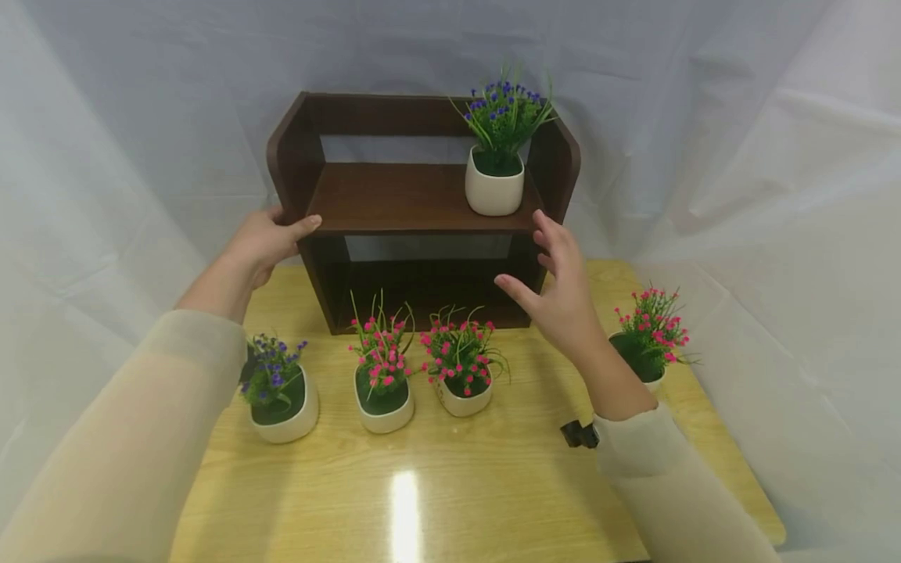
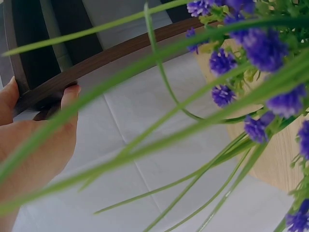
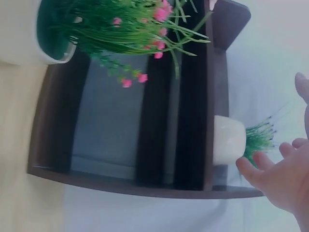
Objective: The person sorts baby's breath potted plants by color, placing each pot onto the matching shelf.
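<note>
At centre-left, our left hand grips the shelf. Our right hand spreads free, its wrist partly hiding the lower-right pot.

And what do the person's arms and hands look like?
The left sleeve and right sleeve are long, plain and cream, each cuffed. The left hand and right hand are bare, with no gloves or rings visible. A small black object shows beside the right cuff; I cannot tell whether it is attached.
</note>
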Demonstrator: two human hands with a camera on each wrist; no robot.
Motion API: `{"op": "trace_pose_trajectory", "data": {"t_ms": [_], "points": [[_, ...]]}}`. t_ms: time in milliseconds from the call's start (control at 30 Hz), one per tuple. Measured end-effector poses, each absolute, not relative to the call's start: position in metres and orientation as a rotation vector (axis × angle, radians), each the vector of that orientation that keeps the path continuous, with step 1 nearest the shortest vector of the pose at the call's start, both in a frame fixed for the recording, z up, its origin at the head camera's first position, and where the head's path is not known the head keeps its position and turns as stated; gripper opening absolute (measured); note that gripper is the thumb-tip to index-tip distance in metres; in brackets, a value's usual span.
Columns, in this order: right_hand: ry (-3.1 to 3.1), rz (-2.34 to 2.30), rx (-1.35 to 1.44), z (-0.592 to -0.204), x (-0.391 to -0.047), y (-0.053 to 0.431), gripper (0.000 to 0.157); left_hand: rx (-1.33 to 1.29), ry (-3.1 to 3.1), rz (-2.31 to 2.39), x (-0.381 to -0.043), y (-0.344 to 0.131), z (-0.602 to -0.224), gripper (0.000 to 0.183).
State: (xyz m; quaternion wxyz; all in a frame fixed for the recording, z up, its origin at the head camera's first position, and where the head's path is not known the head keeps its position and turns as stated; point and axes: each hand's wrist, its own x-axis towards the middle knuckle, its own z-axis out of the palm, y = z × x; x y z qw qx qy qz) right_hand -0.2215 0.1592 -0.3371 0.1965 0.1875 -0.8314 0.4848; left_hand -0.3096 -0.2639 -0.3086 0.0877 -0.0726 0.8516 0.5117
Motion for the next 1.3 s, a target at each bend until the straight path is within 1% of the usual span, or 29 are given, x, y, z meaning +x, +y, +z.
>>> {"op": "trace_pose_trajectory", "data": {"t_ms": [200,500,633,900,1067,1300], "points": [[-2.426,1.388,0.479,-0.368,-0.216,0.172,0.090,-0.218,2.532,1.536,-0.310,-0.264,-0.310,0.112],[-2.551,1.419,0.485,-0.424,-0.217,0.199,0.092,-0.222,2.547,1.532,-0.306,-0.264,-0.310,0.113],[-2.603,1.461,0.543,-0.444,-0.215,0.205,0.099,-0.215,2.546,1.540,-0.306,-0.264,-0.310,0.111],[-2.776,1.519,0.732,-0.483,-0.203,0.198,0.122,-0.216,2.553,1.535,-0.311,-0.265,-0.312,0.109],[-2.789,1.548,0.759,-0.497,-0.199,0.189,0.127,-0.216,2.553,1.541,-0.312,-0.265,-0.312,0.107],[-2.869,1.568,0.690,-0.506,-0.194,0.177,0.132,-0.219,2.538,1.562,-0.313,-0.265,-0.312,0.107]]}}
